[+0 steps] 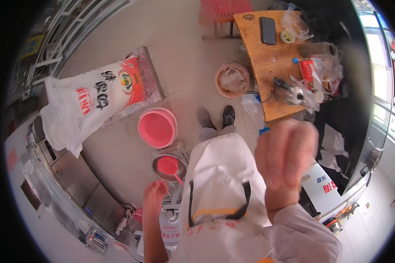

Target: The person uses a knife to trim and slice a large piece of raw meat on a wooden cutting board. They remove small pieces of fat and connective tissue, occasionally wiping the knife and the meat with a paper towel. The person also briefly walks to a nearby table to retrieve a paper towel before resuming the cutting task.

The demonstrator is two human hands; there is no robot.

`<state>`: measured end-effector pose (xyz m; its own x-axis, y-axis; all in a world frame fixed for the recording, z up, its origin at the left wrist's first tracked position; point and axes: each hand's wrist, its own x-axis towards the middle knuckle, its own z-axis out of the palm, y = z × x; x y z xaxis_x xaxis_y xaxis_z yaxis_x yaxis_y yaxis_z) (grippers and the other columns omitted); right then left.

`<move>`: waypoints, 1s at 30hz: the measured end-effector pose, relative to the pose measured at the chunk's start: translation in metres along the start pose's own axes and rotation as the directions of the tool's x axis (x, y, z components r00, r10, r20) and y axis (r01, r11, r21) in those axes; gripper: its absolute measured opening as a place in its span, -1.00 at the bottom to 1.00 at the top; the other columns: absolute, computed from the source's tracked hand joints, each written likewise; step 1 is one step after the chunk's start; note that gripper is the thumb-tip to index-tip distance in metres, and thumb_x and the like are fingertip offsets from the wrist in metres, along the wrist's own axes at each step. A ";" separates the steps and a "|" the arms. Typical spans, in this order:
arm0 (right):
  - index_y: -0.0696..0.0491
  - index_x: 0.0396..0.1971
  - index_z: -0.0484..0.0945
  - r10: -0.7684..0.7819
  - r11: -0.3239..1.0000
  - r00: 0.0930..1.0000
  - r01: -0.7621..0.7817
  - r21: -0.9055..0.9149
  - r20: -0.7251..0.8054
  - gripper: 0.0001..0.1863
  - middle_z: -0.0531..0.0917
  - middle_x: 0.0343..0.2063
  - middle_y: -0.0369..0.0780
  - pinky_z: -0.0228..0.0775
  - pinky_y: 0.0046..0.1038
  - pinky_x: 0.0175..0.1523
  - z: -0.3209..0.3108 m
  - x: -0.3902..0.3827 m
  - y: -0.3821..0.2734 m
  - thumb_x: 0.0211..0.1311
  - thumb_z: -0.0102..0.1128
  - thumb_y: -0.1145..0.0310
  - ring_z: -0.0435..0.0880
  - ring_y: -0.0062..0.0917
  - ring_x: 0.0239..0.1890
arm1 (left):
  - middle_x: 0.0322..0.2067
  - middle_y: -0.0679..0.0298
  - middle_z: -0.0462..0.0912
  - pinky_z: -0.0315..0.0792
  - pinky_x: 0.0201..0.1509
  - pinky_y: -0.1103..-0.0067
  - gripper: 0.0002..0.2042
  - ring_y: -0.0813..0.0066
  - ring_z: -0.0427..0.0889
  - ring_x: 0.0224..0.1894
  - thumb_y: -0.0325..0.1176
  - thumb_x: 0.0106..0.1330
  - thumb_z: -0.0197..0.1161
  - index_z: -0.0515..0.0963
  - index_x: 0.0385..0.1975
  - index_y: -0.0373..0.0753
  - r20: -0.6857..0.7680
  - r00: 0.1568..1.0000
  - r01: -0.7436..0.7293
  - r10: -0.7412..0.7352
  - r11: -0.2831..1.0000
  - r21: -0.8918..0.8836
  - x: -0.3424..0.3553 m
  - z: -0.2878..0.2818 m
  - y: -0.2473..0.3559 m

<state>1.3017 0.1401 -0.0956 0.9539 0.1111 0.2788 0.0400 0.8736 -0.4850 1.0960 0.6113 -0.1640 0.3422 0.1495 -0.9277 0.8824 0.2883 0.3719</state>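
My left hand (155, 195) is low at the left of the white apron (219, 166), fingers loosely curled and apart, with nothing visible in them. Near it sit a steel basin (156, 174) holding a pink scoop (166, 164) and, farther up, a pink bucket (156, 127). My right hand (286, 151) is raised at the right side of the apron, blurred, with fingers bent together; whatever they may hold is hidden.
A large white-and-red sack (92, 98) rests on a low platform (153, 83) at left, beside steel cabinets (77, 177). A wooden table (263, 61) with a phone, cups and bags stands at upper right. A bin (232, 79) and red stool (226, 8) are ahead.
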 end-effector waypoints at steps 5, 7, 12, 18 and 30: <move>0.21 0.28 0.52 0.007 0.958 0.288 -0.276 -0.076 -0.958 -0.50 0.71 0.04 -0.09 0.66 -0.36 0.09 -0.365 -0.204 0.211 0.58 0.32 0.17 0.73 -0.30 0.06 | -0.12 0.18 0.77 0.63 0.05 0.41 -0.75 0.36 0.75 -0.08 -0.27 0.67 0.20 0.63 0.03 -0.35 -0.086 0.980 0.181 -0.181 0.983 -0.013 0.040 0.006 0.005; 0.25 0.34 0.47 -0.028 0.892 0.160 -0.441 -0.097 -0.987 -0.46 0.67 0.14 -0.13 0.66 -0.38 0.15 -0.386 -0.196 0.235 0.57 0.35 0.22 0.69 -0.35 0.19 | -0.10 0.19 0.76 0.62 0.09 0.39 -0.76 0.35 0.75 -0.07 -0.26 0.66 0.20 0.63 0.05 -0.31 -0.118 0.976 0.182 -0.185 0.983 -0.035 0.058 0.005 -0.009; 0.20 0.08 0.63 0.147 0.875 0.182 -0.482 0.042 -0.972 -0.62 0.71 -0.13 -0.22 0.65 -0.48 0.00 -0.360 -0.225 0.221 0.55 0.39 0.19 0.71 -0.56 -0.08 | -0.10 0.21 0.74 0.61 0.10 0.39 -0.76 0.35 0.72 -0.07 -0.26 0.66 0.22 0.62 0.07 -0.29 -0.122 0.974 0.196 -0.190 0.980 0.037 0.061 0.044 -0.007; 0.18 -0.02 0.73 -0.087 0.789 0.262 -0.570 -0.227 -0.961 -0.67 0.82 -0.29 -0.25 0.63 -0.44 -0.01 -0.263 -0.164 0.181 0.49 0.42 0.21 0.79 -0.53 -0.20 | -0.11 0.21 0.73 0.60 0.08 0.47 -0.74 0.42 0.72 -0.09 -0.28 0.70 0.18 0.61 0.10 -0.35 0.048 0.999 0.016 -0.023 0.988 0.154 0.031 0.125 0.039; 0.21 0.00 0.74 0.137 0.828 0.418 -0.547 -0.128 -0.898 -0.78 0.82 -0.10 -0.18 0.67 -0.47 0.06 -0.065 -0.264 0.002 0.44 0.24 0.55 0.83 -0.49 -0.12 | -0.18 0.17 0.74 0.60 0.03 0.49 -0.81 0.39 0.69 -0.16 -0.46 0.60 0.25 0.66 0.06 -0.40 0.747 0.659 -0.395 0.089 0.886 0.244 -0.068 0.310 0.132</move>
<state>1.0690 0.0820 -0.2242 0.6712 -0.2593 -0.6945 -0.4503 0.6016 -0.6598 1.2895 0.3457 -0.0619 0.5450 -0.5821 -0.6034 0.7251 -0.0340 0.6878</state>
